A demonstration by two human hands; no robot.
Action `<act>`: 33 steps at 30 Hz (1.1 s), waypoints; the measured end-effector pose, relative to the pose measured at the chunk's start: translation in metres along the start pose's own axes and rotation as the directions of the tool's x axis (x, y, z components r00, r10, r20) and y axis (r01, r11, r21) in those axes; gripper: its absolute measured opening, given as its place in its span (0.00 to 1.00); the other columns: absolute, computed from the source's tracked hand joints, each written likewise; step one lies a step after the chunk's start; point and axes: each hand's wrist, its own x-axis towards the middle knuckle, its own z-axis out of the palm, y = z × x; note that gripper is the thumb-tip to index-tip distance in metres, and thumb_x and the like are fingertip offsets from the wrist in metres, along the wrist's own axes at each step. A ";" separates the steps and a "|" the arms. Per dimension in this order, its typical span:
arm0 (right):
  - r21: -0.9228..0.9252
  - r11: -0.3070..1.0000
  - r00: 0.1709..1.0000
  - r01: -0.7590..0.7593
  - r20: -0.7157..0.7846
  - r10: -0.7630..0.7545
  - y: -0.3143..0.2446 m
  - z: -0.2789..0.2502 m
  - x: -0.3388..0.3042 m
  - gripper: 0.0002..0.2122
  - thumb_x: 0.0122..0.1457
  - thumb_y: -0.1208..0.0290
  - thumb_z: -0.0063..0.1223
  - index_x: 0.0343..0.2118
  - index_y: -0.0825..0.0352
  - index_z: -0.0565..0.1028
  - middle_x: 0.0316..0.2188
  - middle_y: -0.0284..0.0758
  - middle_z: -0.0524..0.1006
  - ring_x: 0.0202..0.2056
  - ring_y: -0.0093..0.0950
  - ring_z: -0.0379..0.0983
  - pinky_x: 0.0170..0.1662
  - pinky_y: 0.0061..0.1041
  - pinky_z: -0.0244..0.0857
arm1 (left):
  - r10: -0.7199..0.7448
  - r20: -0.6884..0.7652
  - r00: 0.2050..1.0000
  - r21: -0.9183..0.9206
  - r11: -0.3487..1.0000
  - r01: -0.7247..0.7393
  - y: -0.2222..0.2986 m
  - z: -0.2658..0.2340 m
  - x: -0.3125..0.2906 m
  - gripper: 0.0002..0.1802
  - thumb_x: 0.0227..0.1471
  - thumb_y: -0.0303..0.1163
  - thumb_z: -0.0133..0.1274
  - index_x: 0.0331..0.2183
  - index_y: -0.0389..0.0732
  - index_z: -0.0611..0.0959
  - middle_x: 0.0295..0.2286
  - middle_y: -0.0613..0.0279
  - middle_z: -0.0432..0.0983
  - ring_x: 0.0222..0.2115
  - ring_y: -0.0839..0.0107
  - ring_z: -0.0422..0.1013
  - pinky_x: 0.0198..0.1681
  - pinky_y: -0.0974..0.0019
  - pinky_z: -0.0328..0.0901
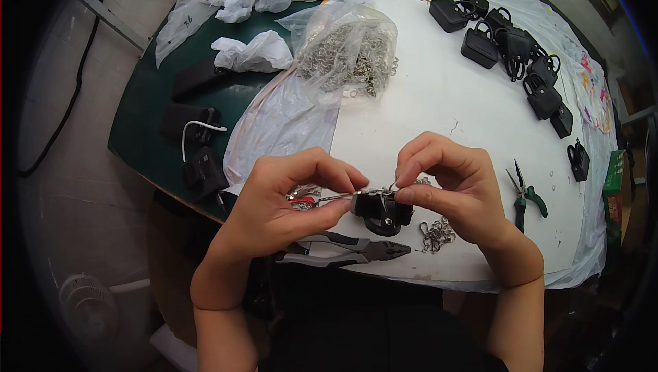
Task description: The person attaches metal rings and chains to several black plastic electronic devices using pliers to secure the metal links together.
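Note:
My left hand (291, 190) is closed, thumb and fingers pinching the left end of a small black leather-like case (384, 221) with metal fittings and a round stud. A thin metal rod (334, 198) runs out from between these fingers, near something red. On the case's other side, my right hand (456, 187) pinches a small silvery metal ring or hook at its top edge; the fingertips partly hide it. Beneath both hands lie grey-and-black combination pliers (343, 248), jaws to the right. A little heap of metal snap hooks (437, 235) rests under my right hand.
Green-handled needle-nose pliers (524, 197) lie spread on the white board (411, 125). Several black cases with straps (510, 43) cluster at the far right. A clear bag of metal chains (349, 56) stands far ahead. Dark boxes (204, 170) and crumpled white paper (253, 51) occupy the green tabletop.

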 end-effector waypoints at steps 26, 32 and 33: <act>0.165 0.891 0.899 -0.423 0.194 0.392 0.013 0.013 -0.051 0.03 0.62 0.80 0.55 0.38 0.70 0.74 0.30 0.32 0.79 0.25 0.16 0.72 0.29 0.15 0.66 | 0.154 -0.272 0.950 0.095 0.987 -0.133 -0.050 0.049 -0.014 0.13 0.50 0.17 0.53 0.40 0.30 0.81 0.33 0.55 0.82 0.34 0.72 0.80 0.40 0.74 0.71; -0.047 0.988 0.987 -0.145 -0.079 0.141 0.027 -0.004 -0.040 0.05 0.52 0.81 0.66 0.32 0.67 0.82 0.34 0.31 0.76 0.30 0.16 0.72 0.32 0.15 0.64 | -0.076 -0.199 0.977 -0.144 0.988 0.047 -0.052 0.054 -0.015 0.11 0.54 0.20 0.53 0.40 0.29 0.82 0.32 0.58 0.83 0.34 0.77 0.78 0.41 0.73 0.71; -0.118 0.986 0.992 -0.119 -0.048 0.115 0.028 -0.005 -0.036 0.05 0.51 0.81 0.66 0.32 0.67 0.82 0.33 0.31 0.76 0.30 0.16 0.72 0.32 0.15 0.64 | -0.094 -0.176 0.980 -0.150 0.986 0.068 -0.052 0.055 -0.014 0.11 0.54 0.20 0.53 0.40 0.29 0.82 0.31 0.58 0.83 0.34 0.77 0.78 0.41 0.73 0.71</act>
